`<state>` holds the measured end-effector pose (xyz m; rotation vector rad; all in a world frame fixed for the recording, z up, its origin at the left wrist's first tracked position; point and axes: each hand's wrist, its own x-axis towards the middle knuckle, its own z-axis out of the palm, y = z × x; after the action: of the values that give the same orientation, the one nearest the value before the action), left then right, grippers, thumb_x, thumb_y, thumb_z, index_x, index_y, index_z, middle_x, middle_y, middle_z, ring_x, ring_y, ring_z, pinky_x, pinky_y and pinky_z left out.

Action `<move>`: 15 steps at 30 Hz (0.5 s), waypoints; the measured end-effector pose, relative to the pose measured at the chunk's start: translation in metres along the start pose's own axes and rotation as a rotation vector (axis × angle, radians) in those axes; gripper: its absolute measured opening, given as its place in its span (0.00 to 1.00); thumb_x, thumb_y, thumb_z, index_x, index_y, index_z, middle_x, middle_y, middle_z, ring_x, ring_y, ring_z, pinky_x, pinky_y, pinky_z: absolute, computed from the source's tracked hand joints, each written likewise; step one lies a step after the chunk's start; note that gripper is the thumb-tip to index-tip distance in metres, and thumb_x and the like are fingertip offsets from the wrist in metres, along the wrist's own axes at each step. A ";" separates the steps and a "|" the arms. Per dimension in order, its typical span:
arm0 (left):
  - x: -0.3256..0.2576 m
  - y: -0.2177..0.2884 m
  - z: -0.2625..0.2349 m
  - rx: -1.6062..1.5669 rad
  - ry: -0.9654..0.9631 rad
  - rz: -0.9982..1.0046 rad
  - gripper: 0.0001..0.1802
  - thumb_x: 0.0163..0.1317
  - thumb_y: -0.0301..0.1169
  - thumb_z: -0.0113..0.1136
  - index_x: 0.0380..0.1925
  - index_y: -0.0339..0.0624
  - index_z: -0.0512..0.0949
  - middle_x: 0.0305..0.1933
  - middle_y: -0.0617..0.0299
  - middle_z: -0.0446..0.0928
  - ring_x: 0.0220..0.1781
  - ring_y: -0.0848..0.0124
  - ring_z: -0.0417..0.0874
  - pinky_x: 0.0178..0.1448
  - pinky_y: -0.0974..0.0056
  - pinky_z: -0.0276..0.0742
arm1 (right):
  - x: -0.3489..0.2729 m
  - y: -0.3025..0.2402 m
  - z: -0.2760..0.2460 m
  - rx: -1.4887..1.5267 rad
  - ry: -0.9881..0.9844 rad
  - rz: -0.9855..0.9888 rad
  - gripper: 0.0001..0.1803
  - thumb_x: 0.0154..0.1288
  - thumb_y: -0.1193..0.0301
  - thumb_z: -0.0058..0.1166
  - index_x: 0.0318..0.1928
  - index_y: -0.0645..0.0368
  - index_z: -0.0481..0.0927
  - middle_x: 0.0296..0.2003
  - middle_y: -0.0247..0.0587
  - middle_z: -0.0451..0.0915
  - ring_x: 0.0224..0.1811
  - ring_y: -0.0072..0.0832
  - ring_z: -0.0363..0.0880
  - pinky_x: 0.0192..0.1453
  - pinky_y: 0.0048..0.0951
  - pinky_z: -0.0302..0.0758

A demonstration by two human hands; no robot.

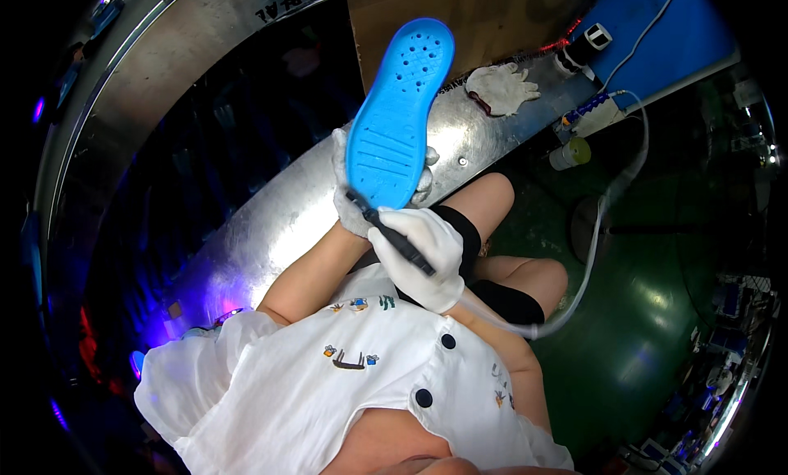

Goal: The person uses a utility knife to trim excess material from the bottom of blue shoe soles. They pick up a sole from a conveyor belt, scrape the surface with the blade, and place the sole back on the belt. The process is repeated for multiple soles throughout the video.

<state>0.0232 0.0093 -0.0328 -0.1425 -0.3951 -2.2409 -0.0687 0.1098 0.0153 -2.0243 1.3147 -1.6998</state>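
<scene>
My left hand (348, 197), in a grey-white glove, grips the heel end of a bright blue shoe sole (400, 114) and holds it up, its toe pointing away from me. The sole shows small holes near the toe and ribbed lines near the heel. My right hand (423, 255), in a white glove, is closed around a thin black pen-like tool (391, 233). The tool's tip touches the heel edge of the sole. A clear hose (607, 204) runs from the tool off to the right.
A curved shiny metal bench (279, 220) lies under the hands, with a dark opening lit blue and purple to its left. A spare white glove (501, 87), a brown board (492, 19), a blue surface (657, 32) and a small cylinder (570, 153) sit beyond. Green floor lies on the right.
</scene>
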 end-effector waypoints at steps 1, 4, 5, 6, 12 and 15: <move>0.002 0.001 0.001 0.000 -0.001 0.001 0.54 0.57 0.77 0.36 0.60 0.35 0.67 0.43 0.39 0.78 0.39 0.53 0.83 0.44 0.53 0.84 | 0.005 0.001 -0.003 0.000 -0.001 -0.001 0.09 0.57 0.78 0.63 0.40 0.63 0.80 0.32 0.43 0.83 0.30 0.26 0.82 0.35 0.25 0.77; -0.004 0.015 -0.009 0.243 0.237 -0.018 0.54 0.56 0.77 0.40 0.61 0.36 0.68 0.42 0.32 0.76 0.35 0.51 0.83 0.31 0.60 0.85 | 0.017 0.009 -0.017 0.390 0.125 0.603 0.09 0.58 0.80 0.61 0.41 0.63 0.81 0.33 0.39 0.83 0.32 0.21 0.82 0.37 0.24 0.77; -0.001 0.019 -0.005 0.238 0.234 -0.015 0.54 0.56 0.77 0.40 0.61 0.36 0.68 0.42 0.32 0.76 0.35 0.51 0.83 0.31 0.60 0.85 | 0.010 0.025 -0.022 0.190 -0.018 0.330 0.10 0.58 0.79 0.60 0.42 0.59 0.81 0.35 0.38 0.83 0.33 0.23 0.82 0.36 0.24 0.78; 0.001 0.025 0.002 0.172 0.317 -0.101 0.54 0.57 0.76 0.40 0.62 0.36 0.66 0.42 0.30 0.75 0.34 0.51 0.84 0.28 0.60 0.84 | 0.011 0.029 -0.033 0.065 -0.191 0.080 0.11 0.56 0.76 0.60 0.42 0.57 0.81 0.36 0.36 0.83 0.32 0.25 0.81 0.35 0.25 0.78; 0.012 0.050 0.025 0.254 0.502 -0.384 0.46 0.62 0.68 0.45 0.62 0.35 0.69 0.48 0.37 0.78 0.41 0.51 0.86 0.44 0.57 0.86 | 0.029 0.016 -0.049 0.069 -0.440 0.018 0.11 0.52 0.72 0.68 0.38 0.58 0.85 0.42 0.40 0.85 0.34 0.35 0.82 0.38 0.32 0.79; 0.020 0.067 0.020 0.499 0.255 -0.399 0.40 0.63 0.62 0.52 0.57 0.35 0.74 0.50 0.46 0.80 0.49 0.57 0.85 0.55 0.58 0.83 | 0.029 0.006 -0.040 -0.109 -0.500 -0.055 0.13 0.52 0.74 0.67 0.41 0.58 0.84 0.43 0.40 0.85 0.33 0.35 0.82 0.37 0.33 0.79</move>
<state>0.0603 -0.0390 0.0060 0.5195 -0.8858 -2.4229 -0.1075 0.1007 0.0448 -2.3551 1.2009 -1.0475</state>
